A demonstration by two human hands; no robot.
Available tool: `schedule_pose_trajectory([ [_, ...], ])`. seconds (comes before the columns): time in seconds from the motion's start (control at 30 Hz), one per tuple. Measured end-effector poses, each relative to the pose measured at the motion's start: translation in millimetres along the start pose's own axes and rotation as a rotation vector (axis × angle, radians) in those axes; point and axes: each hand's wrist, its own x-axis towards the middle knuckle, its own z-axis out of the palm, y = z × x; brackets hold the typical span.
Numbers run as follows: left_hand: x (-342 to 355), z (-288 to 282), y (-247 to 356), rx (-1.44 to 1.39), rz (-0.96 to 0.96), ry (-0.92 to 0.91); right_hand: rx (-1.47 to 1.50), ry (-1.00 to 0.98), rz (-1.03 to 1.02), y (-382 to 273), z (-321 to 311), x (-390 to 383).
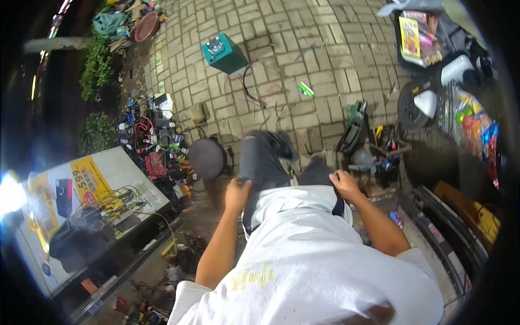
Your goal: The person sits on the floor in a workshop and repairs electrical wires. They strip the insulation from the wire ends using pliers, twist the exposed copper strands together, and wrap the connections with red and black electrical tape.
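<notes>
My left hand (237, 196) is closed at the side of my left thigh, its fingers against the dark grey trousers (265, 162), where they seem to grip the cloth. My right hand (345, 185) is closed in the same way by the right thigh, fingertips on the trousers beside the hem of my white shirt (303, 216). Part of the fingers is hidden on both hands. Close to my left hand is a round dark stool seat (207, 158). Ahead on the paving stands a teal box-shaped unit (230, 54) with a metal fitting, dark and red wires (246, 86) near it.
A heap of chargers and cables (149, 130) lies to the left, beside a white board-topped table (124, 173). On the right are a green tool (353, 127), a tray of hand tools (390, 143), a black wheel-like ring (414, 105) and colourful packets (471, 122). A small green-white packet (305, 89) lies ahead.
</notes>
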Motion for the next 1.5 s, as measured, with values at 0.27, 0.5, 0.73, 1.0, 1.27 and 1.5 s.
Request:
schedule_pose_trajectory([
  [0.27,100,-103,-5,0.159,0.232,-0.569,0.129,0.639,-0.098,-80,95,18],
  [0.5,252,-192,-31,0.653,0.333,-1.289,0.348,0.406,0.139,-207,231,-4],
  [0.73,334,-205,-9,1.064,0.209,-1.926,0.864,-0.293,0.245,-299,325,-69],
  [1.0,556,74,-27,0.891,0.625,-0.861,0.986,0.104,0.284,-173,398,224],
  [1.27,690,305,-68,1.093,1.077,-0.75,0.861,0.507,0.44,-44,503,486],
  [1.5,711,368,-107,1.184,1.375,-0.561,1.133,0.585,0.278,-56,542,570],
])
